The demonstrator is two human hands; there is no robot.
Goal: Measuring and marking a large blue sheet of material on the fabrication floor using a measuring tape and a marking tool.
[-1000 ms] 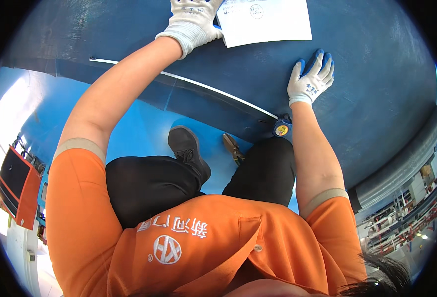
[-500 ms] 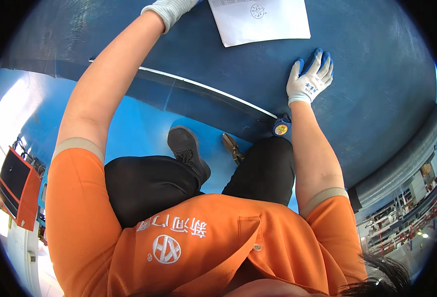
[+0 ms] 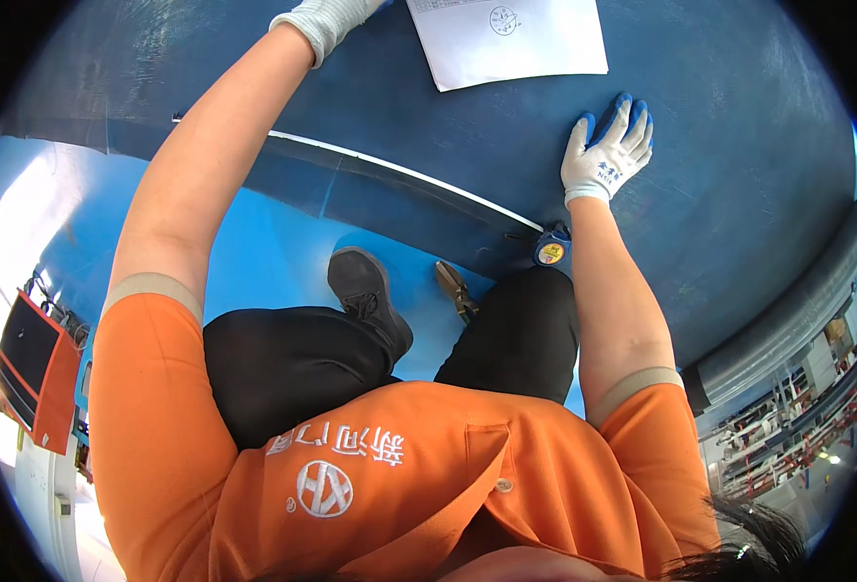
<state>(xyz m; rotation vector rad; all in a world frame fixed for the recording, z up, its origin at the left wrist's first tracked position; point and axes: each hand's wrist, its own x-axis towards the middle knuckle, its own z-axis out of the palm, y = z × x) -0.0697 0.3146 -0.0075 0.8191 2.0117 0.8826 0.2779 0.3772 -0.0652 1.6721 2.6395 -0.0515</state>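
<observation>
Both my hands wear white gloves with blue fingertips. My right hand (image 3: pixel 608 155) lies flat on the dark blue sheet-covered table (image 3: pixel 729 194), its fingers spread and holding nothing. At the top edge is my left hand (image 3: pixel 327 24), its fingers cut off by the frame. Between the two hands a stack of white printed papers (image 3: pixel 521 44) rests on the table. A blue tape measure (image 3: pixel 552 244) with a round yellow label sits at the table's near edge, below my right hand. Its long white blade (image 3: pixel 390 167) runs left along that edge and passes behind my left forearm.
On the blue floor (image 3: pixel 283 233) a small brown and metal object (image 3: pixel 456 289) lies beside my shoe (image 3: pixel 361 281). A large dark roll (image 3: pixel 778 330) stands at the right, with racks of long pieces (image 3: pixel 788 441) beyond. An orange machine (image 3: pixel 35 369) is at the far left.
My left hand has shifted very slightly left. My right hand, the papers and the tape measure look the same.
</observation>
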